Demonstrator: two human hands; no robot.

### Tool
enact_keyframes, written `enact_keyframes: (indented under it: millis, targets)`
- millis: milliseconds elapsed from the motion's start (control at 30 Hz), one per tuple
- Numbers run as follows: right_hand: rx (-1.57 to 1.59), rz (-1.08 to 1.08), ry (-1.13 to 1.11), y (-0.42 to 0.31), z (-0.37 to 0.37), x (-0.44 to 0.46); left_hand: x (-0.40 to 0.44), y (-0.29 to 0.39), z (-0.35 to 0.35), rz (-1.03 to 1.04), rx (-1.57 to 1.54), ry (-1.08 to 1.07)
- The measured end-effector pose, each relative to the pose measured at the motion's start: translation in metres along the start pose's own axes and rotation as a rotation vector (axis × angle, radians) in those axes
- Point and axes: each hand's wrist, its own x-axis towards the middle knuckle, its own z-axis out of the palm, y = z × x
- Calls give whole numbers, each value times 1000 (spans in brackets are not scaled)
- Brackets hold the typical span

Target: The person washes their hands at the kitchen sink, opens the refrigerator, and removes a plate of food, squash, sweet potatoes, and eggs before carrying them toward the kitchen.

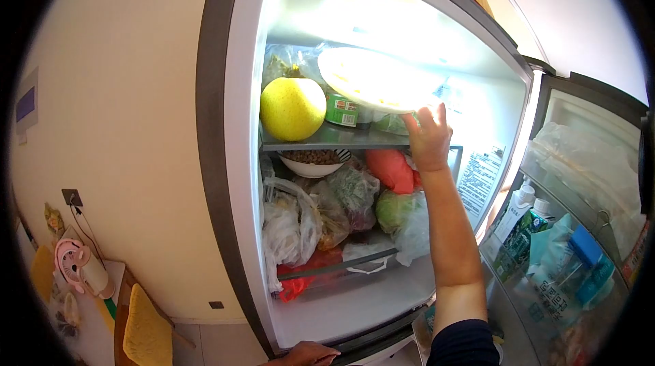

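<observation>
My right hand (431, 135) reaches up into the fridge and is closed on the near rim of a white plate (368, 79). The plate is tilted, washed out by the light, with small yellow bits on it. It is at the top shelf (334, 137), above a green can (342, 109) and right of a large yellow-green round fruit (293, 109). At the bottom of the view, my left hand (308, 354) is by the fridge's lower front edge, fingers stretched out, holding nothing I can see; part of it is cut off.
Below, a bowl of brown bits (312, 167), a red bag (391, 169) and several plastic bags of food (290, 226) crowd the fridge. The open door (593, 113) at right holds cartons (515, 212) and pouches. A yellow chair (147, 328) and pink fan (71, 264) are lower left.
</observation>
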Motion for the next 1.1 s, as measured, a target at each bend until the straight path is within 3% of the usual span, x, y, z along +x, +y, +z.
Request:
enact_keyframes:
  millis: [133,200,300,400,500,533,633,733,900,1100]
  targets:
    - [35,67,30,4,0,-5,2,12,-6,-105,105,-76]
    - [-29,7,23,0,-14,-3,7,18,-10,-93,92,-52]
    - [31,161,68,-1,-23,-7,7,18,-11,-102,-2,-53]
    - [24,158,104,-8,-46,-6,15,33,-25,-204,-26,-112]
    - [-22,169,101,-15,-68,-14,10,23,-21,-51,-65,-34]
    - [-23,185,100,-18,-77,-17,10,22,-21,-88,-107,-43]
    - [-29,227,77,-37,-109,-25,12,27,-26,-328,-614,3]
    - [-130,235,43,-63,-146,-39,12,23,-28,-282,-831,-26]
    - [-217,291,-110,-124,-216,-68,25,66,-54,57,-1250,-22]
    - [-69,452,-314,-188,-294,-126,46,120,-97,13,-1695,-126]
